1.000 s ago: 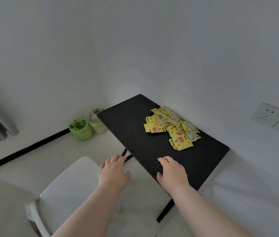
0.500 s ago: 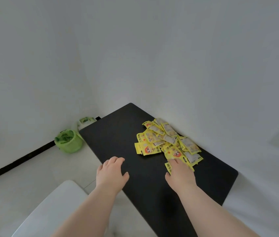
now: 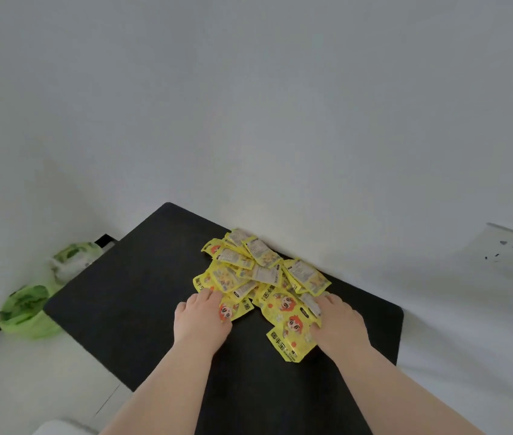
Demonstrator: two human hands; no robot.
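Observation:
A heap of several small yellow snack packets (image 3: 261, 274) with cartoon faces lies on a black table (image 3: 129, 290), close to the wall. My left hand (image 3: 200, 320) lies palm down at the heap's left side, its fingertips on the nearest packets. On the right side my right hand (image 3: 338, 323) rests on the packets too, its fingers straight over a packet's edge. Neither hand grips anything that I can see.
The white wall runs right behind the table. A wall socket (image 3: 512, 249) sits at the right. On the floor to the left stand a green bag-lined bin (image 3: 27, 312) and a white and green bag (image 3: 73, 260). A white chair edge (image 3: 60, 426) shows at the bottom.
Both hands moved forward from the table's near edge onto the packet heap. The view came closer to the table and turned right.

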